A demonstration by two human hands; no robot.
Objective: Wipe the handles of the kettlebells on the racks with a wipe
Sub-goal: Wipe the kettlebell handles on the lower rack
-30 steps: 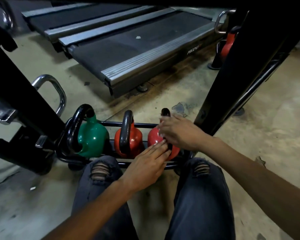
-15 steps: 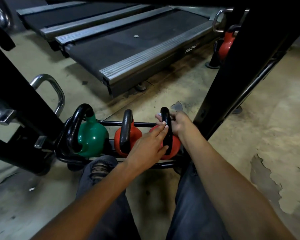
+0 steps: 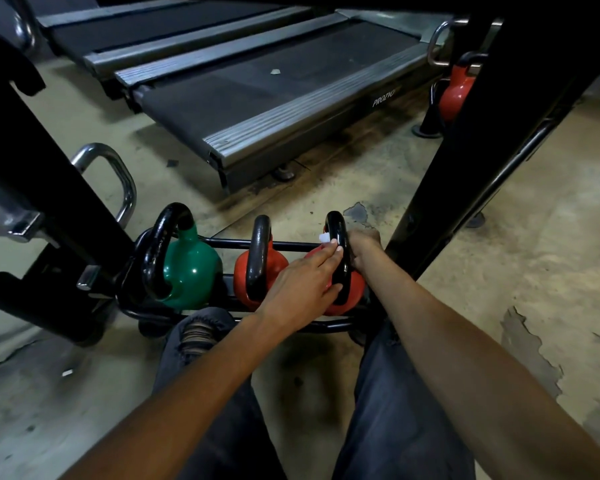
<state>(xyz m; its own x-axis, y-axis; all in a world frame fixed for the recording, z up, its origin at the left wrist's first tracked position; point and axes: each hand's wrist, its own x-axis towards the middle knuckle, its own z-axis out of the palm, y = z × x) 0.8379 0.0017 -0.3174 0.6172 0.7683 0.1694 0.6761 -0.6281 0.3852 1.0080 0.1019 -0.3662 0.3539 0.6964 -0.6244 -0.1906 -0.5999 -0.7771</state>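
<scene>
Three kettlebells stand on a low black rack (image 3: 229,242) in front of my knees: a green kettlebell (image 3: 189,271), a middle red kettlebell (image 3: 274,263) and a right red kettlebell (image 3: 355,292), all with black handles. My right hand (image 3: 364,245) curls round the right red one's handle (image 3: 338,233) from the right side. A small white scrap of the wipe (image 3: 324,238) pokes out on the handle's left. My left hand (image 3: 302,285) lies on this kettlebell, straight fingertips touching the handle just below the scrap, thumb low on the handle.
A black slanted frame post (image 3: 465,174) rises just right of the rack. A black machine part (image 3: 32,202) with a chrome loop (image 3: 122,181) stands on the left. Treadmill decks (image 3: 257,84) lie beyond. Another red kettlebell (image 3: 454,95) sits far right.
My right hand slid from over the right red kettlebell's top to the right side of its handle. My left hand moved up from the body to the handle. The white scrap now shows.
</scene>
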